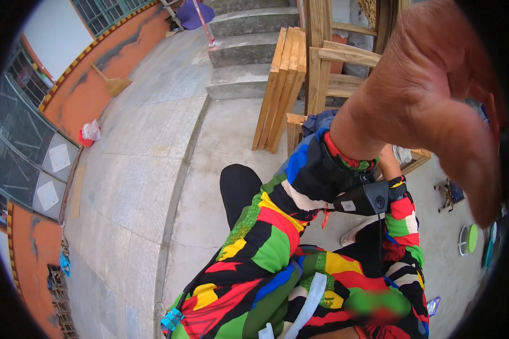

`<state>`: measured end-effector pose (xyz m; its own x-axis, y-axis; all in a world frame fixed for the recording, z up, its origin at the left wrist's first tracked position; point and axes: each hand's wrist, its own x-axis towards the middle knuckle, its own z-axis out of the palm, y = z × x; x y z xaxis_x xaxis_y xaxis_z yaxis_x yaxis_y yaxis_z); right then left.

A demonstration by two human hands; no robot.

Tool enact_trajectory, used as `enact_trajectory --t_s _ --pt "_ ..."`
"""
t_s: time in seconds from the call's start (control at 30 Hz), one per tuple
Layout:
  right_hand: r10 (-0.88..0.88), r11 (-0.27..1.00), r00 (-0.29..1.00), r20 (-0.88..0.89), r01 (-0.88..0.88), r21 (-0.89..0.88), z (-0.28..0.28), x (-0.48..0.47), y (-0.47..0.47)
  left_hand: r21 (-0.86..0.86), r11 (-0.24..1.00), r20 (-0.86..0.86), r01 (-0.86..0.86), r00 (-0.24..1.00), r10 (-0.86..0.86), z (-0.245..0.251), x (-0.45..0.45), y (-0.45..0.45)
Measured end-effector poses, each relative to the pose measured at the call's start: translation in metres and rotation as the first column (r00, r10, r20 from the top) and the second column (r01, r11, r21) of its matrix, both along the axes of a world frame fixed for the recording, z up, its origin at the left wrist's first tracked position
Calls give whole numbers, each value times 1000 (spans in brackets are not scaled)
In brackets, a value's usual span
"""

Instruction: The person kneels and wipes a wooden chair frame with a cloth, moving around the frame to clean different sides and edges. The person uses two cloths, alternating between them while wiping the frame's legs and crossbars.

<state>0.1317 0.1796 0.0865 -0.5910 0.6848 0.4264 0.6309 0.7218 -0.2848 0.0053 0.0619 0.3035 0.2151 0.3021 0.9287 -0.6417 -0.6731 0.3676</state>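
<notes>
My left hand (432, 101) is raised close to the camera at the upper right, with the thumb pointing down. Its other fingers run into the dark rim, so what they do there is hidden. A black camera device (362, 198) with a cable hangs by the cuff of my left sleeve (258, 233). Behind that forearm is my right hand, mostly hidden; only its wrist (390, 163) shows, above a black wristband (397, 189). Wooden frames (316, 80) and dark blue cloth (320, 121) lie beyond my arms.
Several wooden pieces (282, 93) stand upright beside concrete steps (254, 51). A raised paved ledge (148, 169) runs along the left, with a straw broom (118, 86) and bags (90, 130). To the right are a small metal-legged object (449, 195) and a green-topped stool (472, 238).
</notes>
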Motion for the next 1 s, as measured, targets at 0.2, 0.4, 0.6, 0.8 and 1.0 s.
enact_trajectory --t_s 0.2,0.4,0.6,0.8,1.0 --pt "152 972 987 -55 -140 188 13 -15 6 38 999 16 35 999 -36 3 -1 4" --pt "301 949 943 -140 -281 143 18 -17 8 73 997 -9 24 1000 -24 10 -15 9" --pt "221 967 954 -202 -187 172 4 -16 14 -161 883 -202 -441 890 408 -70 -55 10" --pt "95 977 994 -52 -83 199 0 -14 17 323 233 -418 -917 82 905 -158 -63 16" --pt "59 987 997 -54 -50 152 -11 -14 29 430 155 -356 -889 -9 934 -225 -43 17"
